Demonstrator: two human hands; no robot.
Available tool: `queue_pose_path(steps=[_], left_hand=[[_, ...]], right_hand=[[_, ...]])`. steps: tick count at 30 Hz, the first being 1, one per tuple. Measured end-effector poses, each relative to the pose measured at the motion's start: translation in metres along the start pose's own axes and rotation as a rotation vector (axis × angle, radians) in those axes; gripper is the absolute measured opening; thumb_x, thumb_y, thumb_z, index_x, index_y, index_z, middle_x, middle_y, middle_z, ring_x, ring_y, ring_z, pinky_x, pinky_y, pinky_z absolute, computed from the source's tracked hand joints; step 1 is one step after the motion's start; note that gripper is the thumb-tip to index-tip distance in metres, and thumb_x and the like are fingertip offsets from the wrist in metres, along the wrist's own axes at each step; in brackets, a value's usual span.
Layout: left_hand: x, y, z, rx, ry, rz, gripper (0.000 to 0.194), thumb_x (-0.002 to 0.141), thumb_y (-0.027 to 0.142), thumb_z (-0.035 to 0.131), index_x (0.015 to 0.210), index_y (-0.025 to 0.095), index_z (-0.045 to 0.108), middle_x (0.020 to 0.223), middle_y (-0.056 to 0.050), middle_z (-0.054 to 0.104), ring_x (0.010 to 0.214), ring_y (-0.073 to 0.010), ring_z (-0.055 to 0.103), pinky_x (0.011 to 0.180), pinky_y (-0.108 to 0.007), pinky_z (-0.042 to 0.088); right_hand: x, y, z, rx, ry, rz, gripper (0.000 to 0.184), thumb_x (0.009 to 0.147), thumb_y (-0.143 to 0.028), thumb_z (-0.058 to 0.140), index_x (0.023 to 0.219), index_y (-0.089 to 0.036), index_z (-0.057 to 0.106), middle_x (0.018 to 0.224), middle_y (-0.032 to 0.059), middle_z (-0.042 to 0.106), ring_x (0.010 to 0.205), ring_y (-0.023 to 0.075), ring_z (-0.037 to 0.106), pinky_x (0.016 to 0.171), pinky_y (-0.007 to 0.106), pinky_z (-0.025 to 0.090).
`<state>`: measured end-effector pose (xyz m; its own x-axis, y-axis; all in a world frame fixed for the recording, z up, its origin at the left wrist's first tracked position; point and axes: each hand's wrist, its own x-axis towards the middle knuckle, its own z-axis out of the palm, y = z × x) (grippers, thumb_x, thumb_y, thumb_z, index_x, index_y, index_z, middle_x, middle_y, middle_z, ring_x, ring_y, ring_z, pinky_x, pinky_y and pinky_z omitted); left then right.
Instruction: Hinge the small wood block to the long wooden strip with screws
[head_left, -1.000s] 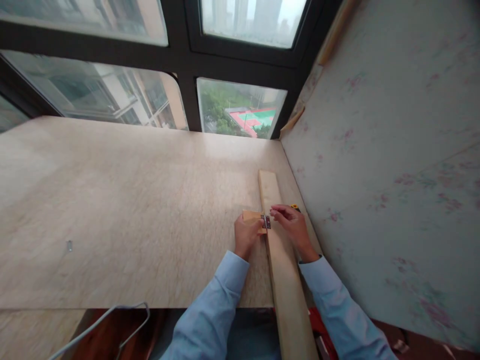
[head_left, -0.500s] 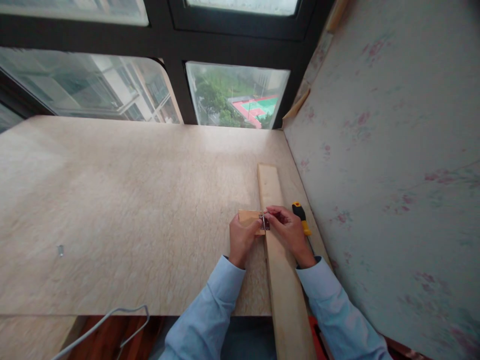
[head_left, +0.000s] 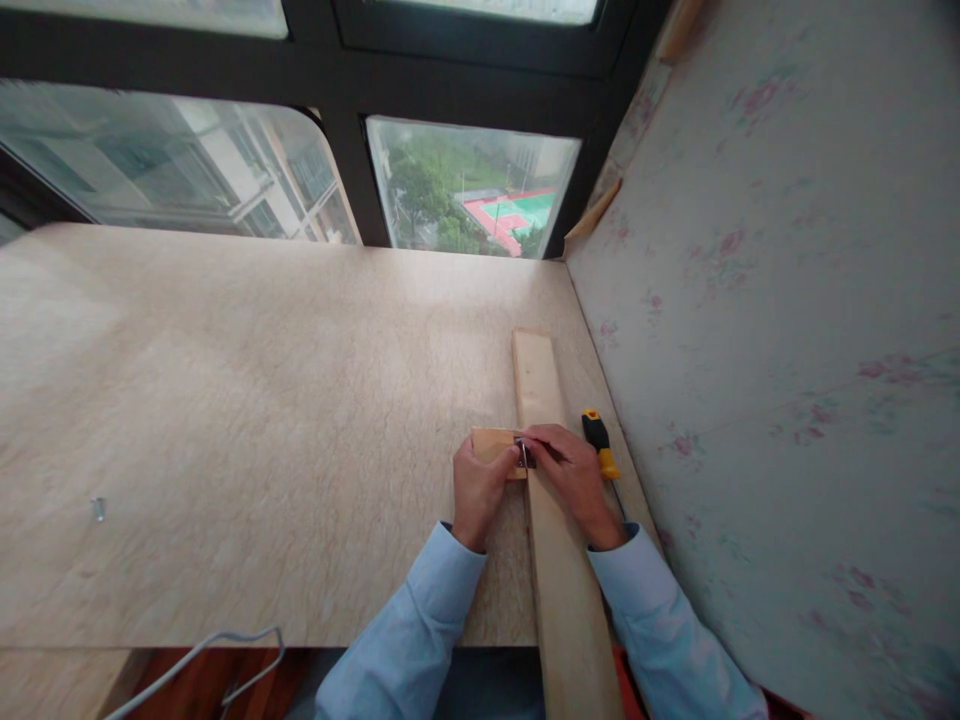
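Observation:
A small wooden block (head_left: 489,441) lies against the left edge of a long wooden plank (head_left: 571,600). A dark metal hinge (head_left: 530,458) bridges the joint between them. My left hand (head_left: 478,497) grips the block, its thumb pressing by the hinge. Fingers of my right hand (head_left: 577,482) are pinched together over the hinge's upper part on the plank; whatever is between them is too small to make out. Just right of that hand lies a screwdriver (head_left: 597,433) with a black and yellow handle, its shaft partly hidden by my wrist.
The plank overhangs the front edge of the marbled tabletop (head_left: 300,400). A tiny clear object (head_left: 98,509) lies far left. A grey cable (head_left: 202,645) loops at the front edge. Flowered wall (head_left: 787,300) closes the right side, and a dark-framed window (head_left: 472,185) the back.
My right fingertips have lowered slightly toward the hinge and now cover more of its top. The view has shifted a little; block, plank and screwdriver keep their places.

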<state>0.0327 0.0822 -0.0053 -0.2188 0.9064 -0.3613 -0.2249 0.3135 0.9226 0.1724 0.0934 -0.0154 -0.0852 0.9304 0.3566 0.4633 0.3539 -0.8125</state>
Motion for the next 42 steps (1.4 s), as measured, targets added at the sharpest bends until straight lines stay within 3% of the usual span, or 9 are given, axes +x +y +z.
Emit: queue_pose_path(steps=[10,36,42], left_hand=[[0.001,-0.004,-0.001,0.019,0.016,-0.003,0.029,0.063,0.024,0.079,0.086,0.011,0.066,0.078,-0.005,0.071,0.068,-0.0176,0.066,0.057,-0.025,0.053],[0.005,-0.007,-0.004,-0.021,-0.052,-0.001,0.034,0.065,0.025,0.079,0.092,0.011,0.064,0.085,-0.007,0.071,0.071,-0.0171,0.066,0.061,-0.025,0.053],[0.005,-0.005,-0.004,-0.058,-0.072,-0.032,0.034,0.063,0.024,0.079,0.090,0.010,0.064,0.084,-0.008,0.072,0.071,-0.0188,0.068,0.061,-0.027,0.054]], right_hand=[[-0.003,-0.001,-0.003,-0.101,-0.084,-0.143,0.030,0.095,-0.013,0.050,0.111,-0.025,0.073,0.108,0.0084,0.072,0.102,0.0199,0.066,0.089,0.038,0.056],[-0.005,0.004,-0.002,-0.112,-0.094,-0.101,0.021,0.096,-0.020,0.055,0.113,-0.024,0.067,0.107,0.0076,0.071,0.102,0.0207,0.064,0.090,0.038,0.054],[-0.007,-0.007,-0.007,-0.024,-0.055,0.002,0.020,0.095,-0.027,0.056,0.111,-0.023,0.068,0.106,0.0078,0.070,0.094,0.0194,0.067,0.085,0.036,0.056]])
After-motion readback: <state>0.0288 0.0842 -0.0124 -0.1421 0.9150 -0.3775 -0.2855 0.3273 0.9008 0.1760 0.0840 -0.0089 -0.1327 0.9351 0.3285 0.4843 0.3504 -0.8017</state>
